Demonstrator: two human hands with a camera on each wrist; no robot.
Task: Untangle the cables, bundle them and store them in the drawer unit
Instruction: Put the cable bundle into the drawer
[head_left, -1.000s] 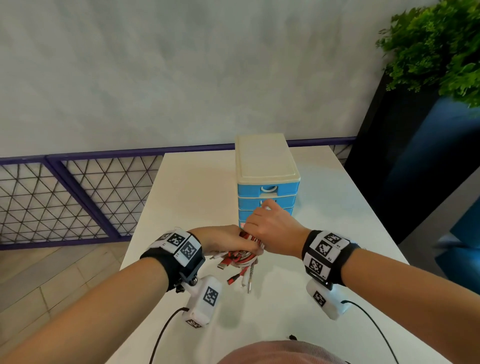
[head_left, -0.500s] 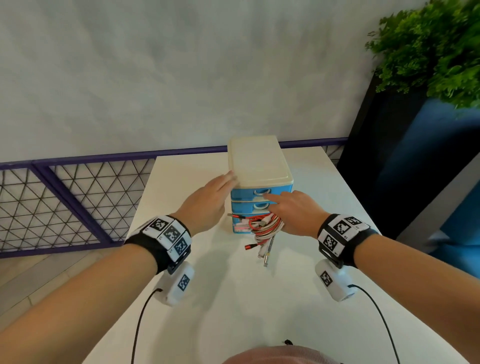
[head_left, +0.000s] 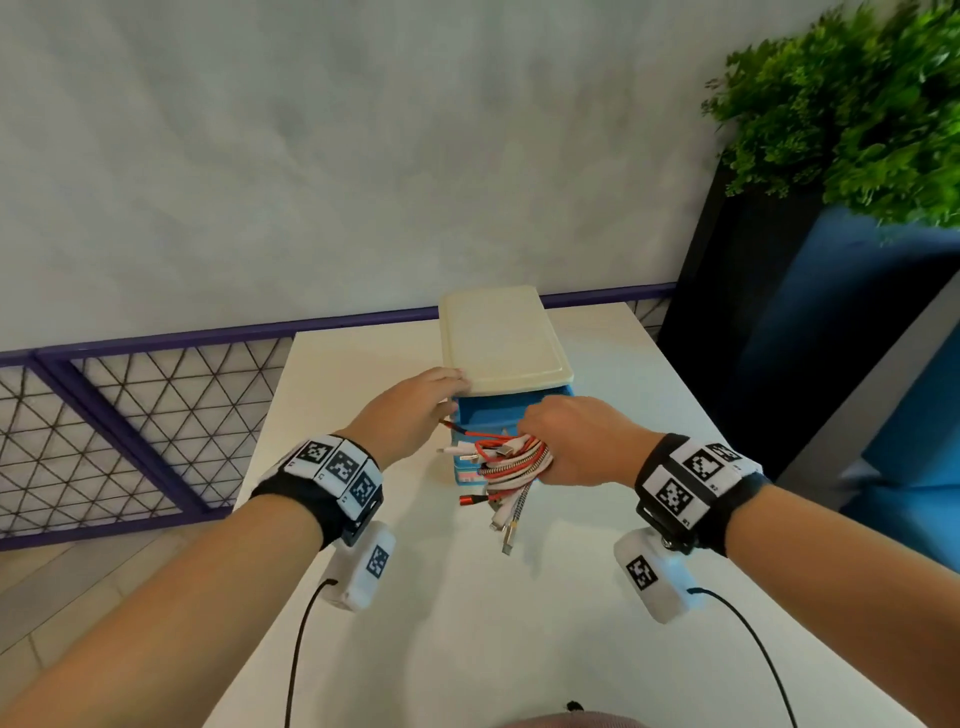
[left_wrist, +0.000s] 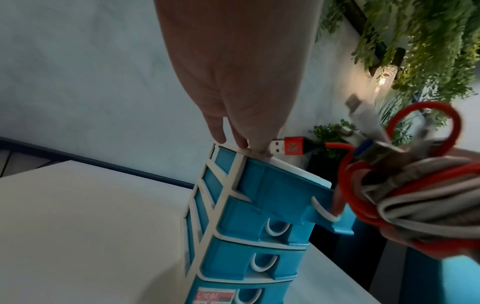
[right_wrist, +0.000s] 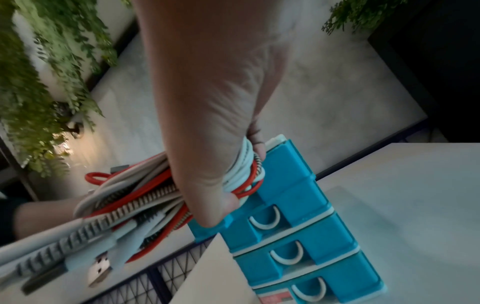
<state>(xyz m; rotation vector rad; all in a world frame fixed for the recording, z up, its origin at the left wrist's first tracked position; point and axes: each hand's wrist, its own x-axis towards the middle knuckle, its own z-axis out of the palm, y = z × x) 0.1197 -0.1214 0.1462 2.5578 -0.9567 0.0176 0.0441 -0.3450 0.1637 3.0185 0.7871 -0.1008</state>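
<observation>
Since half a second ago the top drawer (head_left: 511, 410) of the drawer unit (head_left: 501, 343) has slid out toward the near side, and the right hand (head_left: 574, 441) has drawn back with it. That hand is clenched around the cable bundle (head_left: 511, 460), a coil of red, white and braided cables held just in front of the open drawer, with loose plug ends hanging below it over the white tabletop (head_left: 363, 374). The left hand (head_left: 410, 410) lies with straight fingers against the near left edge of the unit's cream lid. The head view shows the drawer's blue inside from above; the left wrist view shows instead the unit's side, the fingertips (left_wrist: 255, 151) resting on its top rim, three shut drawers below the open one, and a red USB plug (left_wrist: 287, 146) pointing left. The right wrist view alone shows the right hand's heel touching the pulled-out drawer's front. A green plant (head_left: 852, 104) stands far right.
</observation>
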